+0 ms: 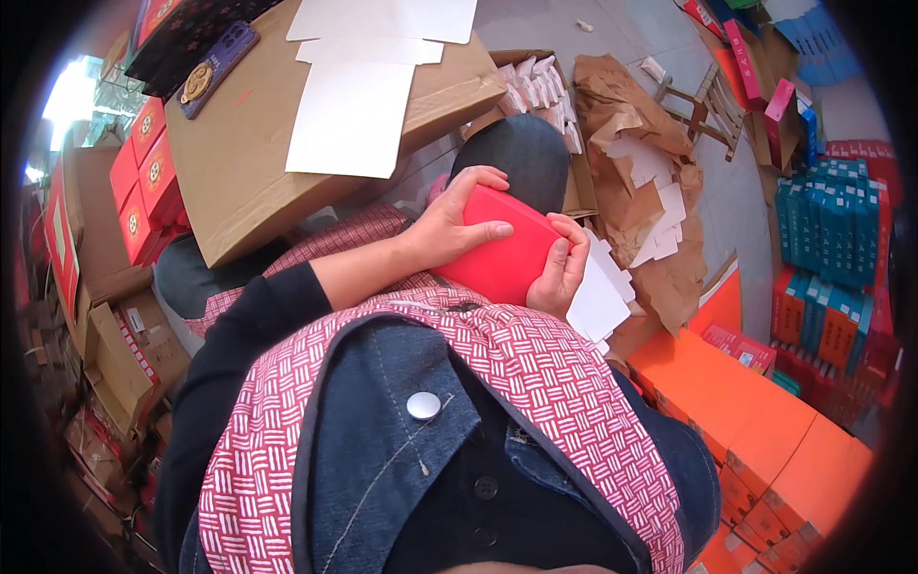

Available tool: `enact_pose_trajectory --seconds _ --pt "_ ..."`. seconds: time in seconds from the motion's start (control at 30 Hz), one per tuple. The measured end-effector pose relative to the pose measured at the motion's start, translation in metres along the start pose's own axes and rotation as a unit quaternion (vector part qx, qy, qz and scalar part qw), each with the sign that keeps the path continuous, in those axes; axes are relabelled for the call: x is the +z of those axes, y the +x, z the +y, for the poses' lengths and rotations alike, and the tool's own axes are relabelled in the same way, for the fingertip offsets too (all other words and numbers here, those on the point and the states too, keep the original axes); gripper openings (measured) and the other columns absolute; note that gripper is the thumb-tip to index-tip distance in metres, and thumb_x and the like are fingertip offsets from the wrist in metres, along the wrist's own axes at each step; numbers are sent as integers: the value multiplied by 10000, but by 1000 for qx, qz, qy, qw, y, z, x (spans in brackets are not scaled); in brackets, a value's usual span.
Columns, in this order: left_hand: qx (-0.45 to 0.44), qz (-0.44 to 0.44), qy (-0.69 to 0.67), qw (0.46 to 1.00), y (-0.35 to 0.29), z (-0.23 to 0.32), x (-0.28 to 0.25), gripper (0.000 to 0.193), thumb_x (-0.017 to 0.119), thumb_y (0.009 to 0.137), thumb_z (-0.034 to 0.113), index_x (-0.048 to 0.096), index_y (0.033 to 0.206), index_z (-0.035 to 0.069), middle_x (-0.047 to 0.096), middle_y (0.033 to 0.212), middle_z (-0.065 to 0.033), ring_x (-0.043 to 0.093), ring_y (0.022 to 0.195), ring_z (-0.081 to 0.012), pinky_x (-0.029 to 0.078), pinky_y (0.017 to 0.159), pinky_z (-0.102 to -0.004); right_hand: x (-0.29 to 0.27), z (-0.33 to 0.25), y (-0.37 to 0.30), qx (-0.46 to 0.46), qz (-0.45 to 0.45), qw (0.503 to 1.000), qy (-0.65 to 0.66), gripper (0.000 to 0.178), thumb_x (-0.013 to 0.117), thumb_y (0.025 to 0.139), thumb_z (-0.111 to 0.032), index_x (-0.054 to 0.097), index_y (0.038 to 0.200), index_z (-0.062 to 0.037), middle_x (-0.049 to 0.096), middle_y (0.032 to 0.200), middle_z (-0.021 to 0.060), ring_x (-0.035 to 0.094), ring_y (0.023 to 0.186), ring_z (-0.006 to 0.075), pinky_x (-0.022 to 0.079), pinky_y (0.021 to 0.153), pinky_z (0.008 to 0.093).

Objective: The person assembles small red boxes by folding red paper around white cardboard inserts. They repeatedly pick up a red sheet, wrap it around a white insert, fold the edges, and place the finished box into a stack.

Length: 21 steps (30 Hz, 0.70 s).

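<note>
A plain red box [497, 251] rests over my lap, tilted, held between both hands. My left hand [457, 222] lies across its upper left part, the thumb on the top face and the fingers over the far edge. At the right end my right hand [562, 266] grips the box, its thumb along the side and fingers bent round the corner. The underside of the box is hidden. Beyond my left hand, an unfolded white card blank [352, 120] lies flat on a large brown carton [244, 182].
Left of the carton are stacked red boxes [153, 182]; a phone [218, 69] lies on its top. An open carton of small wrapped packets [537, 88], torn brown paper [622, 100] and white card blanks [598, 295] are to the right. Orange boxes [755, 421] stand at near right.
</note>
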State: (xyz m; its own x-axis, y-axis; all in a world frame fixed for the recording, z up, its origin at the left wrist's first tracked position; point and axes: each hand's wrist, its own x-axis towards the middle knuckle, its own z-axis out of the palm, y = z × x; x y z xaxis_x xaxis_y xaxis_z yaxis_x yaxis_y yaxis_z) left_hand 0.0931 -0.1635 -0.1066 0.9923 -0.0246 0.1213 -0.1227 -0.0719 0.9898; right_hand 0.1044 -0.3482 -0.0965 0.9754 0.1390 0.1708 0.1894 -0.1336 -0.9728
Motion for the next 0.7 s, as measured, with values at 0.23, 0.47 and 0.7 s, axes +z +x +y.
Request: enact_pose_trajectory --seconds 0.23,0.47,0.7 --pt "-21 3 3 1000 0 3 -1 386 703 844 239 478 1098 54 486 1201 -139 480 1152 -266 390 984 -354 4 2 -1 16 -2 1000 15 188 372 1005 -190 473 1065 -43 527 1133 115 494 1045 193 389 948 342" --pt "-26 81 64 994 -8 11 -1 267 710 838 187 552 991 35 601 916 -122 614 910 -213 461 869 -321 9 1 0 -27 -15 999 -13 186 392 1004 -178 481 1058 -24 527 1112 132 501 1023 210 383 939 343" --pt "39 166 -64 983 -9 58 -54 262 694 856 170 555 1037 42 604 951 -73 577 959 -149 470 848 -297 22 -55 54 -87 -140 972 167 376 427 980 -151 392 1315 15 473 1298 195 477 1196 261 376 1024 405"
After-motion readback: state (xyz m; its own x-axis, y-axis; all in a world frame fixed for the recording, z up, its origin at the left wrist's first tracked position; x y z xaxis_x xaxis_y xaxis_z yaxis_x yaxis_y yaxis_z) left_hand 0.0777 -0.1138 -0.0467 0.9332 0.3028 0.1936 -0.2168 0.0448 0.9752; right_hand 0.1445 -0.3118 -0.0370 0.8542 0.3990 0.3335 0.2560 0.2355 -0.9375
